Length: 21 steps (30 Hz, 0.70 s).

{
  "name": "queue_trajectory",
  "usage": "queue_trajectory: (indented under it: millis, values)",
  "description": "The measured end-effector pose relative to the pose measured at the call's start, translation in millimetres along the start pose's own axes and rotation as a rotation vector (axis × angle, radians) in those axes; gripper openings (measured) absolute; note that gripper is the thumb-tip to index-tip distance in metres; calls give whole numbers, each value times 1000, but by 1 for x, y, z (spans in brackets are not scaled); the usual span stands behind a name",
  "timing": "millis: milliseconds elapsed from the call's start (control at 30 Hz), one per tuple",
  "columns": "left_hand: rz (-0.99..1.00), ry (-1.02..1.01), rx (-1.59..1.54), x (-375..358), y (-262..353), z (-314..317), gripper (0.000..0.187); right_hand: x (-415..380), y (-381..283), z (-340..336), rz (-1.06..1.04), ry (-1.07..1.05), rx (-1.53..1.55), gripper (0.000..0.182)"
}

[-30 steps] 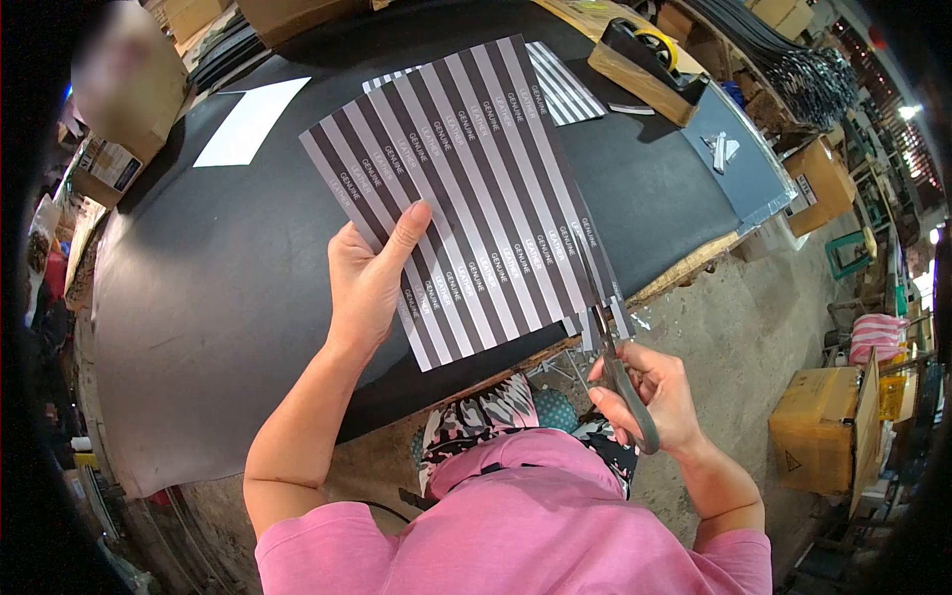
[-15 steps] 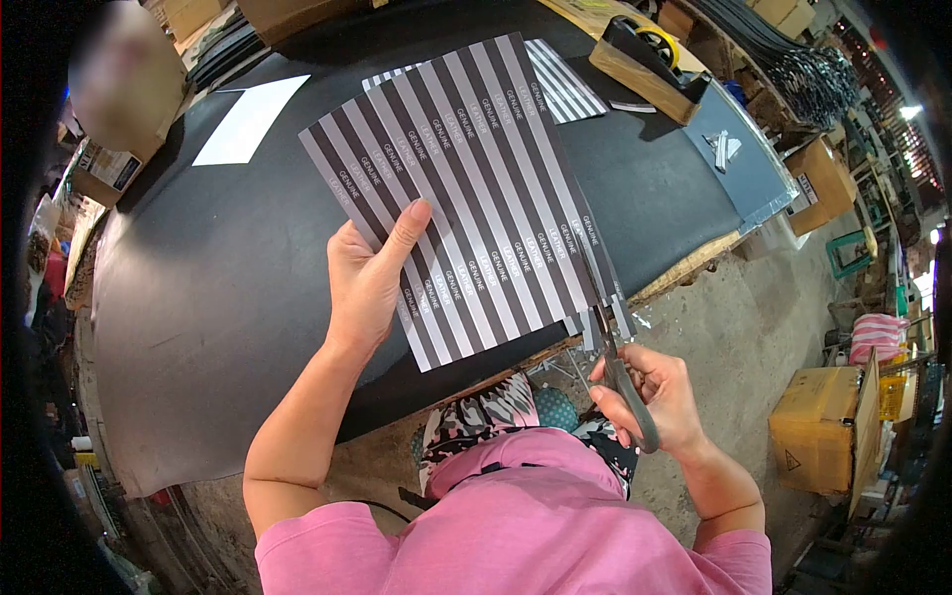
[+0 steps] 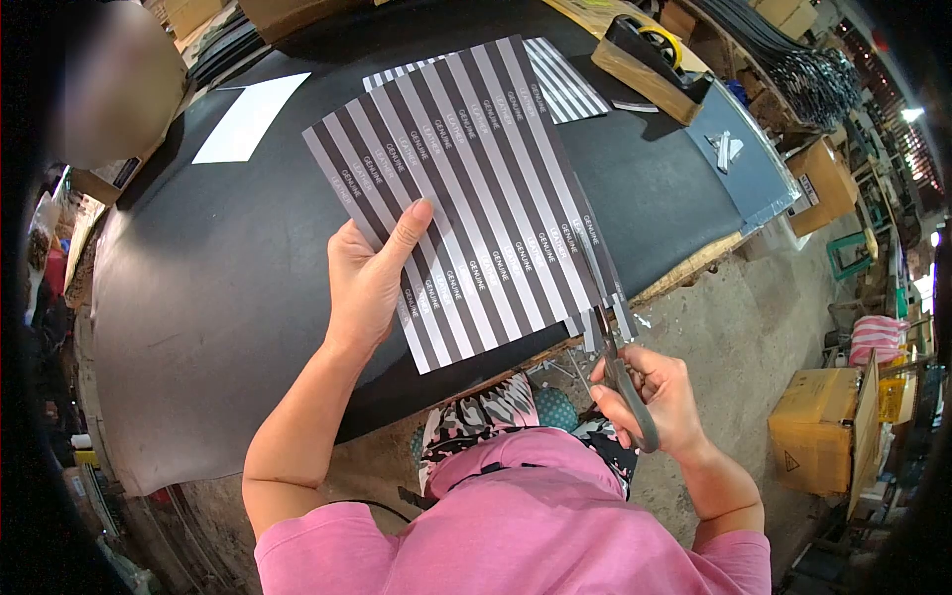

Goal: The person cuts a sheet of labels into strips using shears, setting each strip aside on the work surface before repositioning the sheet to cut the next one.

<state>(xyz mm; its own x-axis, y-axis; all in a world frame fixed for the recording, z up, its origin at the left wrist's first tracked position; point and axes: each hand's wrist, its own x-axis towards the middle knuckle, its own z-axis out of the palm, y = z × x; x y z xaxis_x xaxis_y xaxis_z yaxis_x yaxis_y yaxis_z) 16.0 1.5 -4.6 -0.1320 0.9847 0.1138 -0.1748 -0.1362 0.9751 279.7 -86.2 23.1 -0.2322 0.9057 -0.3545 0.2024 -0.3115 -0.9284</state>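
A striped grey and black sheet (image 3: 476,198) printed with "GENUINE LEATHER" is raised above the dark table. My left hand (image 3: 375,273) grips its lower left side, thumb on top and fingers underneath. In my right hand (image 3: 650,397) is a pair of dark scissors (image 3: 627,385), with my fingers round the handles. The blades are at the sheet's lower right edge, where a narrow strip (image 3: 610,268) hangs beside the main piece. More striped sheets (image 3: 567,84) lie on the table behind the held one.
On the dark table (image 3: 198,297) lies a white sheet (image 3: 251,119). A tape dispenser (image 3: 650,59) and small metallic pieces (image 3: 726,149) are at the back right. Cardboard boxes (image 3: 813,426) stand on the floor at the right.
The striped sheet has shifted very slightly. Both hands stay almost where they were, and the scissors remain at the sheet's right edge.
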Motion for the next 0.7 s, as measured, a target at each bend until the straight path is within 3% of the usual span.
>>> queue_trajectory:
  millis: [700]
  values:
    - [-72,-26,33,-3,4,4,27,-1,-4,-2,3,-5,-16,15]
